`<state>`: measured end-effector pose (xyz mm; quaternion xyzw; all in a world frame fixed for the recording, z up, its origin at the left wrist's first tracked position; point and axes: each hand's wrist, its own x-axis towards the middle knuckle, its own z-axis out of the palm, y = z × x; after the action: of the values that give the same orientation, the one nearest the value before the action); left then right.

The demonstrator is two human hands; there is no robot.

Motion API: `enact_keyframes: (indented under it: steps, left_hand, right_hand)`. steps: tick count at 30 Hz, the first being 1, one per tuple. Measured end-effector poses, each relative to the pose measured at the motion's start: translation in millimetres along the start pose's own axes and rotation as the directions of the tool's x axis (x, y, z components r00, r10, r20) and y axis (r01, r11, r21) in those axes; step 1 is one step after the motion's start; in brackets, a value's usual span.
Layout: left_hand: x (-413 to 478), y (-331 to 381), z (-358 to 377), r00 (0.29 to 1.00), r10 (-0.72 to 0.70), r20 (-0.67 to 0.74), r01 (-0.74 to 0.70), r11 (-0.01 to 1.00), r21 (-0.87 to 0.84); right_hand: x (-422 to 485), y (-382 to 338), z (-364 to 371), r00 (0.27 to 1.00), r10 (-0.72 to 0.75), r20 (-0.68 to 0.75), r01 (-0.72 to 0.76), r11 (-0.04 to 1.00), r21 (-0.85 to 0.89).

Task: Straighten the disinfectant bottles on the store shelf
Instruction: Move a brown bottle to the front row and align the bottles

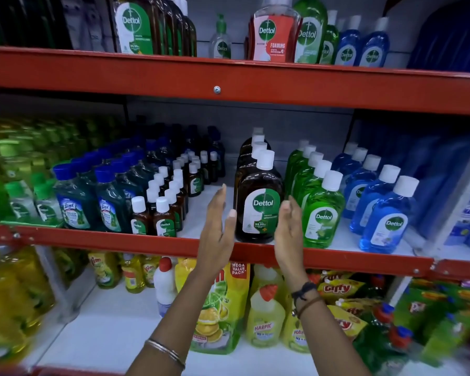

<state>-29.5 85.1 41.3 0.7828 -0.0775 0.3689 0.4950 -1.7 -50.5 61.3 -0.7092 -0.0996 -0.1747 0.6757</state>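
Note:
A row of large brown disinfectant bottles with white caps stands upright on the middle shelf, front label facing out. My left hand is open just left of the front bottle, fingers up, not touching it. Close to the bottle's right side, my right hand is also open and holds nothing. Right of it stand a row of green bottles and a row of blue bottles. Small brown bottles stand in rows to the left.
Dark teal bottles and green bottles fill the shelf's left part. The top shelf carries more disinfectant and a red foaming bottle. Below lie yellow dish liquid pouches and toilet cleaner bottles.

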Motion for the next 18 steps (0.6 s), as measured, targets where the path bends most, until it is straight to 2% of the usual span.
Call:
enact_keyframes:
  steps: [1,3,10,18]
  left_hand:
    - [0,7,4,0.997,-0.069,0.033,0.073,0.989,-0.126]
    - [1,17,9,0.986,-0.134,0.1,0.152,0.966,-0.209]
    - [5,22,8,0.968,-0.209,0.14,0.236,0.946,-0.221]
    - [8,19,5,0.966,-0.219,0.139,0.247,0.94,-0.234]
  right_hand:
    - [1,3,-4,0.998,0.05,0.045,-0.053,0.996,0.066]
    - [4,5,-11,0.986,0.113,0.124,-0.132,0.979,0.155]
    - [3,-2,-22,0.967,0.122,0.223,-0.174,0.957,0.232]
    - [1,-2,-21,0.972,0.097,0.212,-0.143,0.966,0.214]
